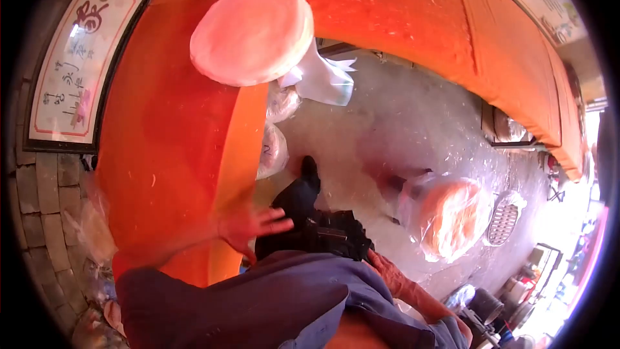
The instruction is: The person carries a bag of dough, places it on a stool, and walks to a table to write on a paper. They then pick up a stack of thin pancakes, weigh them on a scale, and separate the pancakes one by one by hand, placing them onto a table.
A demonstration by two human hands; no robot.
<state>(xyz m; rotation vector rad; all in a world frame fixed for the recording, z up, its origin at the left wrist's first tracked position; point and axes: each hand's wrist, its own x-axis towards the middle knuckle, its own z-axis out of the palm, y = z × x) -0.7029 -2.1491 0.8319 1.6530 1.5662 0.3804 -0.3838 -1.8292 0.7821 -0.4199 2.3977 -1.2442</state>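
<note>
My left hand (253, 225) is blurred, with its fingers spread and nothing in it, right at the front edge of the orange table (161, 155). My right forearm (407, 287) reaches down toward a black pouch (336, 232) at my waist. That hand is hidden behind the pouch. A stack of round pale flatbreads (252, 33) sits on the far end of the table. A clear plastic bag holding round flatbread (452, 218) shows blurred over the concrete floor to my right. I cannot tell whether it rests on the ground.
More bagged breads (274, 148) hang or lean by the table's side, under a white plastic bag (320, 81). An orange-covered counter (452, 32) curves across the back. My black shoe (310, 171) is on the floor. A framed sign (81, 64) leans at left, and a round wire rack (504, 220) lies at right.
</note>
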